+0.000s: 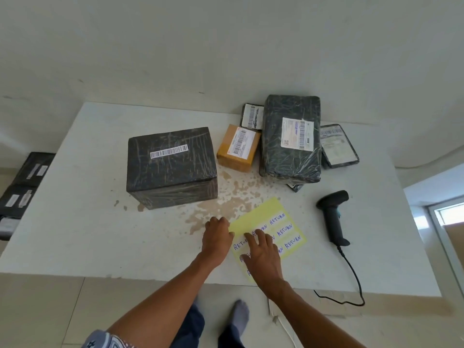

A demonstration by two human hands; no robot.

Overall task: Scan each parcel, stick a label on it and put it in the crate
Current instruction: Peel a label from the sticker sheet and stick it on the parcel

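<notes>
A yellow sheet of white "RETURN" labels lies on the white table near the front edge. My left hand rests at the sheet's left edge, fingers curled onto it. My right hand lies flat on the sheet, fingers spread over the labels. A large black wrapped parcel with a barcode strip stands to the left. Behind it sit a small brown parcel, a tall black parcel and two flat black parcels. The black barcode scanner lies to the right.
The scanner's cable runs off the table's front edge. A dark crate holding labelled parcels stands on the floor at the far left. Brown stains mark the table's middle. My feet show below the table edge.
</notes>
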